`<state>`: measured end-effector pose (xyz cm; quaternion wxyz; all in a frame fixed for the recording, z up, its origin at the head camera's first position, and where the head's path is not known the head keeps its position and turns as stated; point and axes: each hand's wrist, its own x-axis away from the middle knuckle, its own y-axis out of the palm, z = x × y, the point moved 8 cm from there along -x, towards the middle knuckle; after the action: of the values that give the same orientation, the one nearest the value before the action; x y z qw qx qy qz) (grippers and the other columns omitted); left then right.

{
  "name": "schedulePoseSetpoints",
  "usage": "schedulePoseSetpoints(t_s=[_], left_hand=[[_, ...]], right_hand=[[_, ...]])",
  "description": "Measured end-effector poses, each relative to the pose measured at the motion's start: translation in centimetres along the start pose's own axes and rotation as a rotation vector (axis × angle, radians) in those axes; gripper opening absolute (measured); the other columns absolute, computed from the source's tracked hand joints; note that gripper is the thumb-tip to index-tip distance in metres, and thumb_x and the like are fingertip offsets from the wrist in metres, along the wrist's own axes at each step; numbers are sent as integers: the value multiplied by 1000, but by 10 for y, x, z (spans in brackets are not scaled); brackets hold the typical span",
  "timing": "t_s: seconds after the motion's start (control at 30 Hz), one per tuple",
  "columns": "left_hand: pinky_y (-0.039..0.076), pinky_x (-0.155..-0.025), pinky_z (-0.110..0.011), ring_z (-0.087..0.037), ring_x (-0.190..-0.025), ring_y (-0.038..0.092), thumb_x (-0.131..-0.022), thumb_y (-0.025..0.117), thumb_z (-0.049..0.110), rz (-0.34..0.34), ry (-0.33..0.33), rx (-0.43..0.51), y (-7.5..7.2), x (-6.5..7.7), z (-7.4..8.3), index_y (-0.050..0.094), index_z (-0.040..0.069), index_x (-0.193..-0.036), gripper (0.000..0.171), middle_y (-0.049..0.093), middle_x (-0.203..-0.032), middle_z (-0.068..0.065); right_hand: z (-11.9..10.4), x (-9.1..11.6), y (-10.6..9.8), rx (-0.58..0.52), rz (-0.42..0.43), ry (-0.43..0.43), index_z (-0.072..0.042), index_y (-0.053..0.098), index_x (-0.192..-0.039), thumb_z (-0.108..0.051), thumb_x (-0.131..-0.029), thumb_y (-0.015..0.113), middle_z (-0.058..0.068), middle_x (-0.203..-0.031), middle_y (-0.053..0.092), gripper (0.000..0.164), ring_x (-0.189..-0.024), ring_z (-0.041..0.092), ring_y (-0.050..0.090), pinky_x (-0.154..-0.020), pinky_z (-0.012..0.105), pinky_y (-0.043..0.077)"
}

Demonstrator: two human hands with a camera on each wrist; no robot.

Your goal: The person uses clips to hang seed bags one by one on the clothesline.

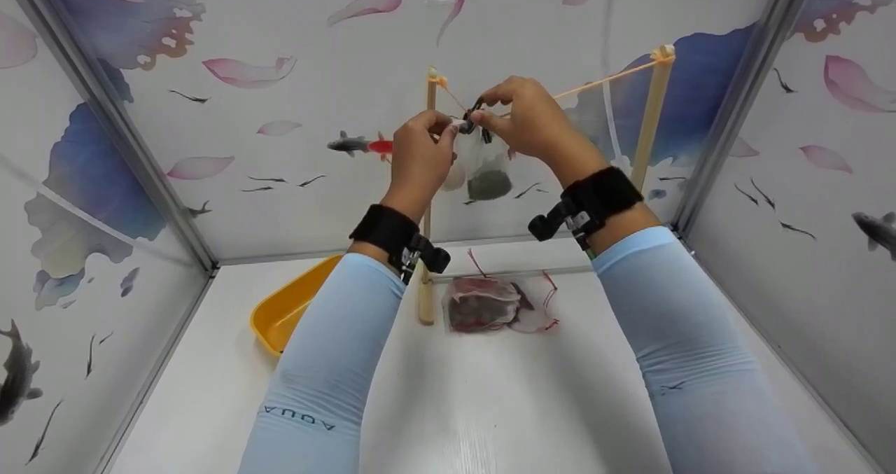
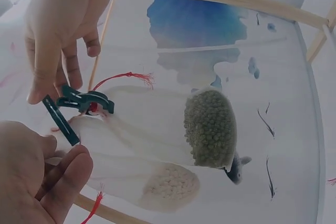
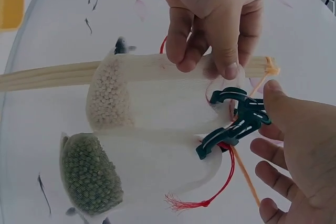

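Two hands are raised, the left hand (image 1: 422,153) pinching the top of a mesh bag of pale beans (image 3: 157,93) between thumb and fingers, the right hand (image 1: 533,120) gripping a dark green clip (image 3: 228,94) at that bag's mouth; whether its jaws bite the mesh, I cannot tell. The pale bag hangs just below the left hand. Beside it, below the right hand, hangs a mesh bag of green beans (image 3: 142,163), its neck held by a second clip (image 3: 230,132), with a red drawstring (image 3: 229,179) dangling there. An orange cord (image 1: 602,81) runs from behind the hands to a wooden post (image 1: 654,103) right of the right hand; another post (image 1: 429,204) rises just behind the left hand. Below both hands, more mesh bags (image 1: 483,307) lie on the white table (image 1: 483,411); below and left of the left hand sits a yellow basin (image 1: 260,321), partly hidden by a light-blue sleeve (image 1: 336,362).
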<state>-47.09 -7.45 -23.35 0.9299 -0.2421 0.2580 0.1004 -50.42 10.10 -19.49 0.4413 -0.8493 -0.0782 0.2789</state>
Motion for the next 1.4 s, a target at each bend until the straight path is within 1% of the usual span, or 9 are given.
schedulePoseSetpoints(t_s=[0.13,0.23,0.47,0.6,0.77,0.87,1.13,1.27,1.4], left_hand=[[64,-80,-27,-17,-89,76,-113,73,18,38,2,-6,-5,8,-10,80,7,-126,19,80,-118,-8],[62,-86,-29,-19,-95,73,-110,75,18,86,3,-19,-12,18,-20,81,7,-126,20,79,-120,-8],[60,-91,-35,-23,-98,70,-111,73,21,174,-45,14,-29,73,-68,82,10,-122,17,76,-115,-6],[62,-98,-37,-23,-103,70,-112,72,21,182,-79,-13,-34,106,-99,82,10,-122,17,76,-114,-7],[65,-103,-42,-27,-113,70,-113,72,24,145,-112,-125,-42,138,-130,82,9,-123,21,75,-118,-9],[63,-106,-46,-31,-119,69,-112,72,27,108,-157,-207,-54,149,-152,81,7,-124,25,74,-123,-12],[53,-119,-58,-41,-134,60,-114,70,36,-11,-376,-347,-92,177,-228,79,3,-133,39,67,-139,-20],[50,-119,-65,-48,-144,56,-114,69,43,-89,-427,-426,-97,186,-249,76,2,-140,49,62,-150,-26],[50,-115,-72,-55,-150,51,-114,61,61,-214,-499,-541,-98,192,-263,69,1,-151,71,55,-162,-32]], right_hand=[[4,9,0,-22,45,-45,-9,71,-153,-40,-114,71,15,-158,66,50,-156,37,52,-131,53,45],[9,21,-6,-70,132,-86,-10,74,-149,-37,-113,74,13,-157,67,46,-158,35,52,-132,55,42],[38,69,-23,-236,368,-137,-10,80,-138,-29,-112,75,11,-149,71,33,-147,29,60,-117,64,50],[55,100,-16,-241,453,-163,-8,80,-135,-23,-111,77,13,-143,75,29,-138,29,67,-111,56,54],[73,132,11,-248,509,-158,-5,83,-127,-14,-107,79,13,-131,81,22,-125,30,74,-102,33,56],[84,146,34,-258,493,-136,-4,83,-124,-14,-107,79,13,-128,82,20,-121,31,76,-100,32,57],[110,167,101,-220,289,-30,-4,80,-130,-17,-110,77,18,-131,79,24,-127,38,74,-108,61,59],[113,173,122,-180,219,-6,-5,79,-133,-22,-111,77,17,-135,79,28,-132,40,73,-111,62,58],[98,174,137,-139,163,-46,-8,79,-136,-25,-111,77,14,-141,77,31,-138,39,70,-118,61,56]])
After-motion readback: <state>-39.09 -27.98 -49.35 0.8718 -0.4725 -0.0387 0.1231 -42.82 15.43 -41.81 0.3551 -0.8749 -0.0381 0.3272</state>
